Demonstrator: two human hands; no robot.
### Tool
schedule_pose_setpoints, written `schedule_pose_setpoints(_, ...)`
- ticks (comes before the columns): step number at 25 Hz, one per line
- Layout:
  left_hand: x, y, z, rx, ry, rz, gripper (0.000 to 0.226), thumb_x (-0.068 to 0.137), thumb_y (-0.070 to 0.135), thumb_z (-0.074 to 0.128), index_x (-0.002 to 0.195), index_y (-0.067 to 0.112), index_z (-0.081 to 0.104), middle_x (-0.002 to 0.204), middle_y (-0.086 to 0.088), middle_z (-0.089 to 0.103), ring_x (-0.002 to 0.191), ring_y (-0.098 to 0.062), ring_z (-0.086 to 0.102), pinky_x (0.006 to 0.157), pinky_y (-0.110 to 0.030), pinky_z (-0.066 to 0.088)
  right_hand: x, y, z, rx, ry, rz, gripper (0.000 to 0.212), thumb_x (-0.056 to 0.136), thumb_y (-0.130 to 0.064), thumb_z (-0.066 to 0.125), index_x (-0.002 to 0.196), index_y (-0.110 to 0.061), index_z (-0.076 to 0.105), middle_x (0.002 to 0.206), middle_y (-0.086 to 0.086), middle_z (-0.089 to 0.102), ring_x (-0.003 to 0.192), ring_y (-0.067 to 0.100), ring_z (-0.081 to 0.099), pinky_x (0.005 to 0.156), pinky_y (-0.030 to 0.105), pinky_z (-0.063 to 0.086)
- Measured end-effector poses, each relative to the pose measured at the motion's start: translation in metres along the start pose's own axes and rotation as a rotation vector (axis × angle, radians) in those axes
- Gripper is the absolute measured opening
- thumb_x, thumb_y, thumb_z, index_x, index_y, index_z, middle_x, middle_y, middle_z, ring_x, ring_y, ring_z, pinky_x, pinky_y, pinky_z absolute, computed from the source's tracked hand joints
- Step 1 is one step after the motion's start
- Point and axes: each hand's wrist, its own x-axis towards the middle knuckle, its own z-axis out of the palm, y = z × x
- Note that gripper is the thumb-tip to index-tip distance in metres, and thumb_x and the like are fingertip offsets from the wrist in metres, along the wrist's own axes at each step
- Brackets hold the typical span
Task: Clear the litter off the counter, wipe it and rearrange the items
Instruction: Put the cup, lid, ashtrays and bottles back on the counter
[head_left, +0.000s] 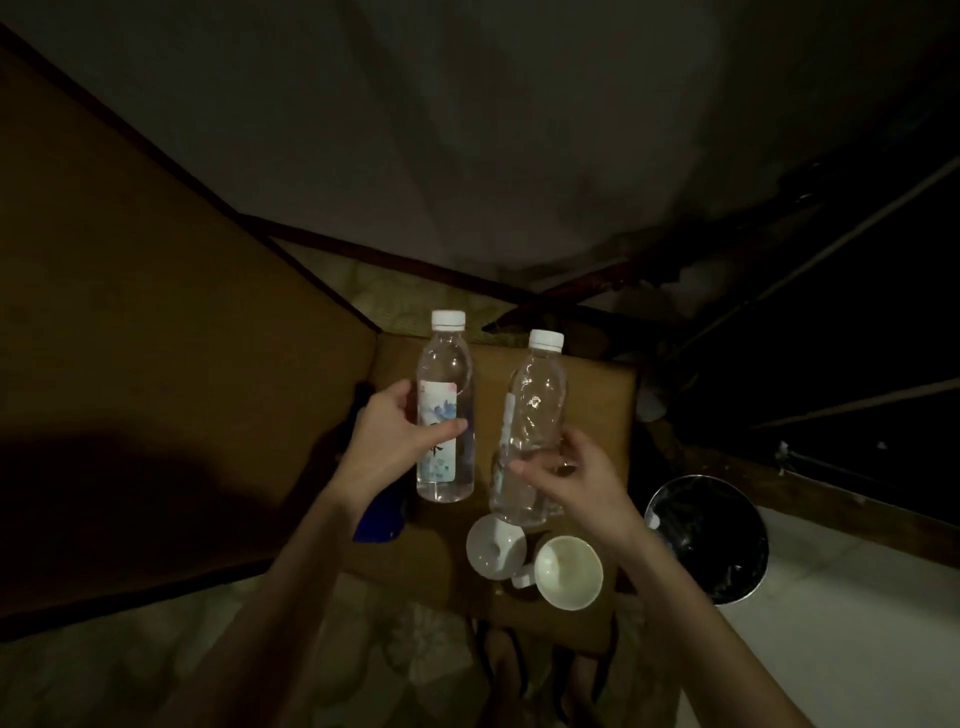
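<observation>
Two clear plastic water bottles with white caps are held over the small brown counter (597, 395). The left hand (387, 436) wraps the labelled bottle (444, 410); the right hand (582, 480) pinches the crumpled bottle (532, 431), likely light, yielding, slippery. White cups (569, 571) crowd six o'clock; black-lined bin (711, 540) at four o'clock.

brown counter (597, 395), two cups (569, 571), blue item (379, 514)
</observation>
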Motion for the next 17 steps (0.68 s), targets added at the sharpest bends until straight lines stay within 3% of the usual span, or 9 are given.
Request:
schedule_pose_setpoints(3,-0.039,0.071,-0.010,0.070,0.001,0.126,0.041,0.073,0.024,0.081,0.106,0.025,0.057,0.094,0.020,0.058,0.088,0.003,0.055,0.068,-0.015,0.043,-0.041,-0.048,-0.025,-0.029,0.005,-0.104,0.048,0.074,-0.030,0.077,0.116,-0.027,0.053,0.104,-0.013,0.063,0.089,-0.007,0.062,0.065,0.011,0.050)
schedule_pose_setpoints(7,-0.094,0.143,-0.020,0.125,0.049,0.207,0.068,0.068,0.036,0.082,0.127,0.014,0.054,0.116,0.008,0.060,0.107,-0.010,0.057,0.074,-0.018,0.044,-0.094,-0.119,-0.059,-0.049,0.010,-0.233,0.052,0.066,-0.040,0.076,0.113,-0.028,0.058,0.110,-0.008,0.067,0.103,0.006,0.063,0.085,0.027,0.055)
schedule_pose_setpoints(9,-0.123,0.181,-0.025,0.121,0.067,0.285,0.061,0.068,0.035,0.082,0.120,0.016,0.057,0.114,0.004,0.063,0.105,-0.013,0.060,0.077,-0.022,0.049,-0.121,-0.159,-0.079,-0.075,0.013,-0.316,0.052,0.066,-0.039,0.077,0.113,-0.026,0.060,0.109,-0.009,0.069,0.103,0.005,0.064,0.090,0.031,0.054)
schedule_pose_setpoints(12,-0.161,0.243,-0.038,0.114,0.059,0.411,0.040,0.070,0.031,0.081,0.103,0.023,0.060,0.101,0.010,0.064,0.095,-0.004,0.060,0.079,-0.023,0.050,-0.162,-0.212,-0.106,-0.080,0.030,-0.413,0.055,0.065,-0.038,0.079,0.115,-0.023,0.060,0.110,-0.006,0.070,0.103,0.010,0.066,0.089,0.032,0.053)
schedule_pose_setpoints(17,-0.201,0.337,-0.041,0.104,0.016,0.632,0.037,0.067,0.032,0.083,0.097,0.027,0.062,0.095,0.008,0.068,0.088,-0.004,0.063,0.075,-0.022,0.049,-0.220,-0.277,-0.143,-0.113,0.147,-0.551,0.057,0.063,-0.035,0.080,0.113,-0.018,0.060,0.106,0.000,0.072,0.099,0.012,0.068,0.084,0.028,0.054)
